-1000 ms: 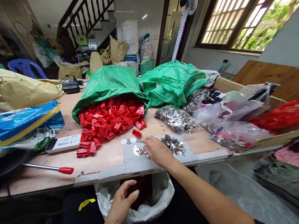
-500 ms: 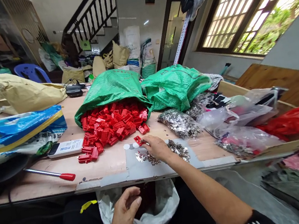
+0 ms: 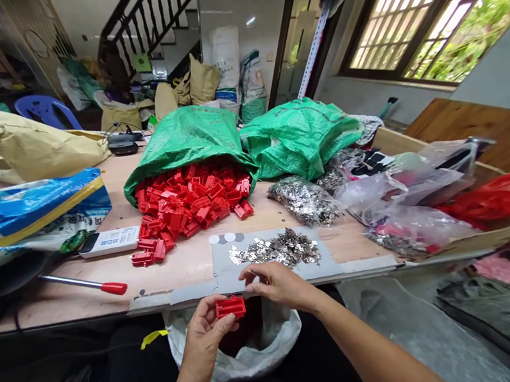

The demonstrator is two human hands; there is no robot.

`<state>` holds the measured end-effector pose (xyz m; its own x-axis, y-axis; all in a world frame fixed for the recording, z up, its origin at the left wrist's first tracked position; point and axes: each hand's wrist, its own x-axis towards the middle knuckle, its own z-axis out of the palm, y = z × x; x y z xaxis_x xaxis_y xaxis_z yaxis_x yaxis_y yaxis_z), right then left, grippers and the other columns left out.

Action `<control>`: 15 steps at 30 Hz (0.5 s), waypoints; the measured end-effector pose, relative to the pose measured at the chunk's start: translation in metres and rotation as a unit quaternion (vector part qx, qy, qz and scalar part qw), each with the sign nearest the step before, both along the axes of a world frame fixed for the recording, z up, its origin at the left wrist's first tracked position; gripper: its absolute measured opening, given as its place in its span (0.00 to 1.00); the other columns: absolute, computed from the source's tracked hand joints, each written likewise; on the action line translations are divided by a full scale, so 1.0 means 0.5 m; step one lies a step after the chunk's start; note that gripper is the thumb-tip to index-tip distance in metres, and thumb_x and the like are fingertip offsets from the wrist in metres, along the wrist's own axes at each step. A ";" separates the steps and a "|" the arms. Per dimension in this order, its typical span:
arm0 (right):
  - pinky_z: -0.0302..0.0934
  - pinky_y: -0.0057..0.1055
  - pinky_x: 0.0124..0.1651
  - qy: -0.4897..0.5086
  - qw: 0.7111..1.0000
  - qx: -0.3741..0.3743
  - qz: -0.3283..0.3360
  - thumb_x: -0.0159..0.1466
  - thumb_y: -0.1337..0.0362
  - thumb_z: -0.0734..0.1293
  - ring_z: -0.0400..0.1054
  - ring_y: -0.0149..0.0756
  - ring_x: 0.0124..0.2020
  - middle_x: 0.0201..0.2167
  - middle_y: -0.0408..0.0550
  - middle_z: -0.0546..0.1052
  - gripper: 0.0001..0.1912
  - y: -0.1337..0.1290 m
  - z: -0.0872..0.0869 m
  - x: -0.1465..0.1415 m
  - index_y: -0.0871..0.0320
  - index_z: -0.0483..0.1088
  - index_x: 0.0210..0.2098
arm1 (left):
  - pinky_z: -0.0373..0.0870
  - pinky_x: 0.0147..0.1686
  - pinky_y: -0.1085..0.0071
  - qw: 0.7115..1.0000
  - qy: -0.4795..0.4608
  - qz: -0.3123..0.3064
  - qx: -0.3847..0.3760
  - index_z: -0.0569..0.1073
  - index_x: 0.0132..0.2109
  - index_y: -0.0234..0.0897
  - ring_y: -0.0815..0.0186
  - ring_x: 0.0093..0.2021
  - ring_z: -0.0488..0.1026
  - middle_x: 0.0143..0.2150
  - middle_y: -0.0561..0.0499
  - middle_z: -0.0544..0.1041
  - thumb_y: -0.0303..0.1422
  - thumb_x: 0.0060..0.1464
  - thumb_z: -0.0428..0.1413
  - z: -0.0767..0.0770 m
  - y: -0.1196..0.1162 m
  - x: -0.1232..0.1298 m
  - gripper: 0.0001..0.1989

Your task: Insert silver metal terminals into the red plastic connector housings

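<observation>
Head view: the person sits up close to the bench, both hands just off its near edge. The left hand pinches one red plastic casing between thumb and fingers, its hollow side turned up. That casing sits above the open mouth of a white woven sack, just beyond the bench's near edge. The right hand is beside it, fingers bent and drawn in narrow, the tips close to the casing's right end; I can't tell whether a small piece is caught between them.

On the bench, along the middle of the near edge, lies a grey sheet with a loose spread of shiny metal pieces on it. Behind that, a heap of red casings spills from a green woven sack toward the near edge. A second green sack slumps to its right, with a clear bag of metal pieces just in front. Toward the near left corner, a metal lever with a red grip reaches in, and a red plastic bag lies by the right edge.
</observation>
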<state>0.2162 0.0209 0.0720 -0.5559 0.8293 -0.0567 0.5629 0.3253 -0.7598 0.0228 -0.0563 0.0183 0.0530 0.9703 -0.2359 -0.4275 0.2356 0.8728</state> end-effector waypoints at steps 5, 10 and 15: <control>0.56 0.29 0.41 -0.160 0.968 0.155 -0.119 0.63 0.66 0.63 0.68 0.36 0.39 0.38 0.48 0.76 0.06 0.062 -0.005 -0.021 0.57 0.72 0.38 | 0.75 0.37 0.69 1.000 0.021 0.011 0.014 0.72 0.42 0.36 0.63 0.39 0.77 0.39 0.47 0.80 0.33 0.44 0.65 0.002 0.000 -0.003 0.17; 0.55 0.28 0.38 -0.216 0.954 0.166 -0.126 0.65 0.66 0.62 0.69 0.35 0.37 0.35 0.47 0.75 0.07 0.102 -0.003 -0.042 0.56 0.72 0.36 | 0.74 0.41 0.69 0.998 0.052 0.024 0.036 0.72 0.43 0.36 0.63 0.40 0.78 0.40 0.48 0.81 0.33 0.45 0.65 -0.004 0.001 -0.013 0.17; 0.55 0.28 0.41 -0.212 0.952 0.164 -0.148 0.64 0.68 0.61 0.68 0.35 0.39 0.36 0.47 0.75 0.07 0.109 0.003 -0.003 0.56 0.72 0.35 | 0.73 0.45 0.71 0.994 0.083 0.048 0.053 0.72 0.43 0.37 0.65 0.41 0.78 0.40 0.50 0.81 0.32 0.45 0.65 -0.011 0.004 -0.027 0.17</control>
<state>0.2147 0.0755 0.0736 -0.2792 0.9580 0.0657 0.9002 0.2849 -0.3294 0.0094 -0.0544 0.0128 -0.0716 0.9890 -0.1296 -0.2924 0.1034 0.9507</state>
